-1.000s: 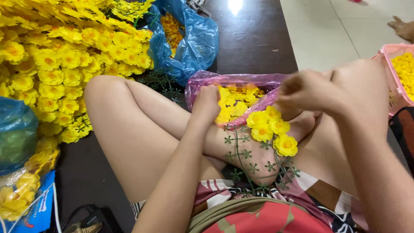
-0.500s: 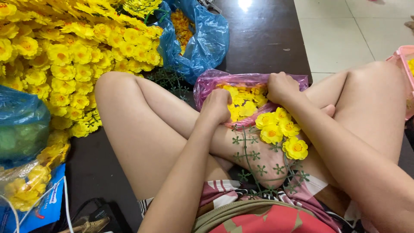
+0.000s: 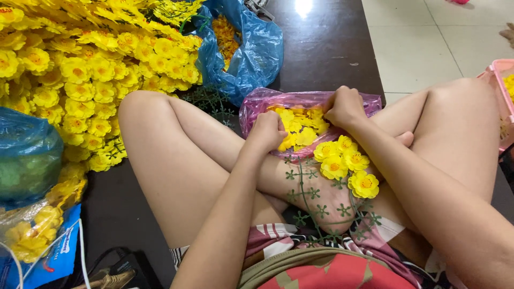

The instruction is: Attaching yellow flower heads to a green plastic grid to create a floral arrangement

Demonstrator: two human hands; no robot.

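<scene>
Dark flooring (image 3: pixel 326 48) meets pale tile beyond my crossed legs. Nearest me, below both hands, a green plastic stem (image 3: pixel 310 198) lies over my shin, 4 yellow flowers (image 3: pixel 345 160) on its far end, just under my right wrist. My left hand (image 3: pixel 266 131) is closed at the near edge of the pink bag of yellow blossoms (image 3: pixel 300 126); my right hand (image 3: pixel 345 106) is fisted on its rim. Beyond my left hand sits a blue bag (image 3: pixel 251 53), with a heap of finished yellow flowers (image 3: pixel 91 69) further left.

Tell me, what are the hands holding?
Both the left hand and right hand grip the pink bag of yellow flowers by its rim.
</scene>
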